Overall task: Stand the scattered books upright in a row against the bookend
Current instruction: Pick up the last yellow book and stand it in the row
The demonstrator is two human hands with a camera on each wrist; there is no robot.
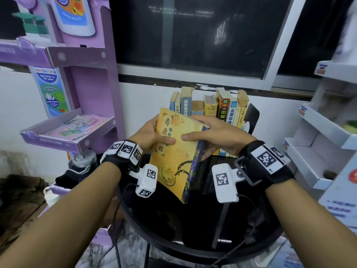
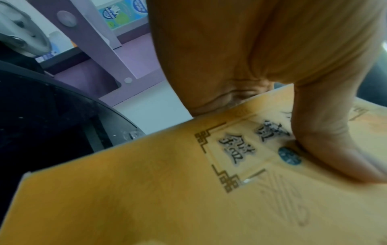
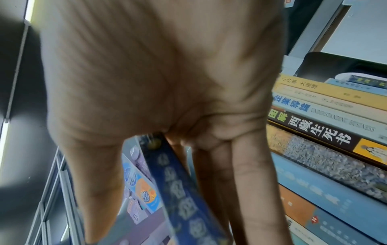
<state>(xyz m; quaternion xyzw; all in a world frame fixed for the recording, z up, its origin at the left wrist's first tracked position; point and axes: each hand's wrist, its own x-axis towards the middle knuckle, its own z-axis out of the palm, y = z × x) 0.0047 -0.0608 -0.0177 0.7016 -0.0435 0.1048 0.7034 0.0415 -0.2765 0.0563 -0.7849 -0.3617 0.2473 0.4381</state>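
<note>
Both hands, left hand (image 1: 149, 132) and right hand (image 1: 216, 135), grip the yellow book (image 1: 176, 153) before the row (image 1: 210, 109); beyond the row stands the bookend (image 1: 253, 117). Wedging it in carelessly may topple the row.

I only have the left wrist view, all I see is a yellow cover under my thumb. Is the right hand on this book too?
Observer: Yes. The right hand grips the yellow book at its dark blue spine, thumb on the cover.
Operator: Any books standing already?
Observer: A row of upright books stands behind the hands, along the wall.
Operator: Where's the bookend?
Observer: The black bookend is at the row's right end.
</note>
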